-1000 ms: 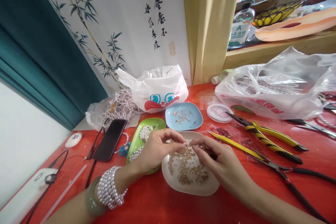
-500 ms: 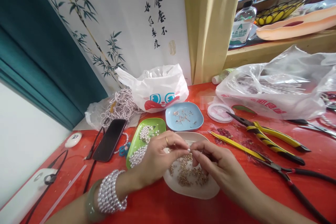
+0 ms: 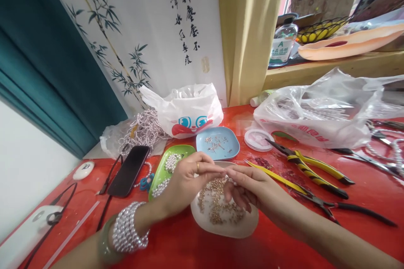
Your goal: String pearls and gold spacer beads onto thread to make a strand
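My left hand (image 3: 192, 178), with a gold ring and a pearl bracelet (image 3: 129, 229), is closed in a pinch. Its fingertips meet those of my right hand (image 3: 255, 187) above a white tray (image 3: 227, 231). Small pearly beads (image 3: 231, 180) show under the thumb and forefinger of my right hand, which pinch them; its other fingers curl below. What lies between my left fingertips is too small to make out. Gold beads (image 3: 217, 201) are scattered in the white tray. A green tray (image 3: 158, 172) with pearl beads sits partly behind my left hand.
Behind the white tray stands a blue tray (image 3: 233, 153) holding small metal pieces. Yellow tweezers (image 3: 274, 175), yellow-black pliers (image 3: 312, 172) and a dark-handled tool (image 3: 362, 212) lie to the right. Leftward are a phone (image 3: 129, 172) and bead strands (image 3: 143, 130). Plastic bags (image 3: 195, 109) stand behind.
My right hand has turned and its fingers have straightened somewhat, with small beads now visible under them. My left fingers have stretched out further. The view has shifted slightly.
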Demonstrator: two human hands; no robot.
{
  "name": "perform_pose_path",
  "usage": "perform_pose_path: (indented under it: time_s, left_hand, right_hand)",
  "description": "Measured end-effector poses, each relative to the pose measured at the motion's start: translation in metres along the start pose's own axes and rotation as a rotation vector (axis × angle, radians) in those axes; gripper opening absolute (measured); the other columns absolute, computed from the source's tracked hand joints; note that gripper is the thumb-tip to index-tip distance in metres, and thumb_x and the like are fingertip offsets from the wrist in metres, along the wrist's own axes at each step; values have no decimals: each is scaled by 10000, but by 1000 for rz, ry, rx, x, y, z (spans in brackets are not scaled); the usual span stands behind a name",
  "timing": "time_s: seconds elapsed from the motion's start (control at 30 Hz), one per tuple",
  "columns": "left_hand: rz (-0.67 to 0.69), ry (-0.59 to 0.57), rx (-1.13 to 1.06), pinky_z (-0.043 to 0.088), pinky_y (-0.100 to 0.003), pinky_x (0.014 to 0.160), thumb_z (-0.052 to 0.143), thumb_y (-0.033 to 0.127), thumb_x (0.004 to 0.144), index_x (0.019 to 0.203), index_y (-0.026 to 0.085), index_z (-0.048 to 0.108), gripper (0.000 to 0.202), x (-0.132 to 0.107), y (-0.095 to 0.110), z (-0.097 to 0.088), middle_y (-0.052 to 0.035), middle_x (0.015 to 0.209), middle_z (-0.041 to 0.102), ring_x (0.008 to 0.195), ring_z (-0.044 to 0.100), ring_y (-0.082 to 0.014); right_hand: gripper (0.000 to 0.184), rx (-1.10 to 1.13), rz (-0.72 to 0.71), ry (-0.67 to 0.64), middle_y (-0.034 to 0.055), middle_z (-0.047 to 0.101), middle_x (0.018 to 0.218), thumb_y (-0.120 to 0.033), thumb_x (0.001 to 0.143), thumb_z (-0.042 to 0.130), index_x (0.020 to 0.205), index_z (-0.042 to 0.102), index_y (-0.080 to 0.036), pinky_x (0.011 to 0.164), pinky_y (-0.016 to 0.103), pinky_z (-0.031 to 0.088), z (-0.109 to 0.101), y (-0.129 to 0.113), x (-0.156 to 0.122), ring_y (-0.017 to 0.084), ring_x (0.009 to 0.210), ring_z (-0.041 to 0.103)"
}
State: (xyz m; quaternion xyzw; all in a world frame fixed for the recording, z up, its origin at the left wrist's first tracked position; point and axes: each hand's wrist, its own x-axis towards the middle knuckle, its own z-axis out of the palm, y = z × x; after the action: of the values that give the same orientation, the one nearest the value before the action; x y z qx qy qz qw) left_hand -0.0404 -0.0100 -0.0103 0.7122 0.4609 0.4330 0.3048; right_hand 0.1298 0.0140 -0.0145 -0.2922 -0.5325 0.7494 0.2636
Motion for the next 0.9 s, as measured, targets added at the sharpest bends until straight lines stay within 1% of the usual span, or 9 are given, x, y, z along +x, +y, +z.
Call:
perform_pose_path:
  time_s: [0.07,0.13,0.27,0.37,0.47,0.6,0.73,0.8,0.9]
  left_hand:
    - [-31,21,-35,422,-238,685,574,195,772,792,203,676,105,3,1,2,-13,770,566,732,536,-122]
    - [-97,50,-101,427,-238,690,550,196,786,772,177,645,98,7,2,2,-22,804,595,738,541,-123]
    - [-224,169,-322,460,-237,673,504,241,814,775,149,576,123,20,0,-5,-63,900,624,774,560,-135]
    - [-248,302,-485,474,-198,641,491,227,822,767,133,559,128,31,-5,-18,-62,829,643,724,583,-112]
    - [-255,394,-604,486,-165,619,488,138,810,725,111,564,118,41,-8,-31,-55,741,649,665,604,-94]
    - [-278,538,-736,509,-155,584,418,51,818,687,91,570,204,50,-11,-45,-57,691,647,628,627,-97]
    - [-282,673,-792,526,-160,596,396,13,816,653,79,563,243,58,-16,-59,-56,653,638,619,633,-98]
    - [-282,708,-790,528,-158,588,384,6,819,641,79,557,258,61,-18,-65,-55,634,632,610,633,-98]
    - [-278,727,-769,529,-154,584,373,2,821,627,84,548,274,63,-21,-71,-50,615,626,593,629,-93]
  right_hand:
    - [182,38,41,20,-5,594,575,-305,795,512,725,549,-140,388,132,307,-2,0,0,30,401,416]
    - [142,58,79,41,4,605,559,-274,754,544,726,557,-136,393,134,314,-4,-2,0,33,400,434]
    - [158,53,133,30,45,653,609,-288,727,538,732,561,-132,495,185,405,-12,-6,-1,66,457,527]
    - [169,-31,131,-18,81,687,678,-291,741,504,698,549,-134,603,240,441,-17,-11,-1,114,571,612]
    - [167,-100,124,-54,83,696,696,-280,735,491,674,551,-136,669,277,451,-24,-15,-1,138,633,637]
    - [147,-92,143,-120,89,701,720,-241,735,474,690,562,-132,646,266,460,-34,-15,0,143,641,648]
    - [153,-67,156,-195,106,702,740,-212,748,466,690,571,-116,622,248,468,-41,-14,-1,134,626,649]
    - [147,-22,170,-204,102,702,735,-209,755,466,697,564,-117,585,226,471,-42,-14,-1,125,599,647]
    - [142,64,187,-197,94,702,725,-213,765,462,699,548,-122,507,187,459,-43,-14,-1,122,576,650]
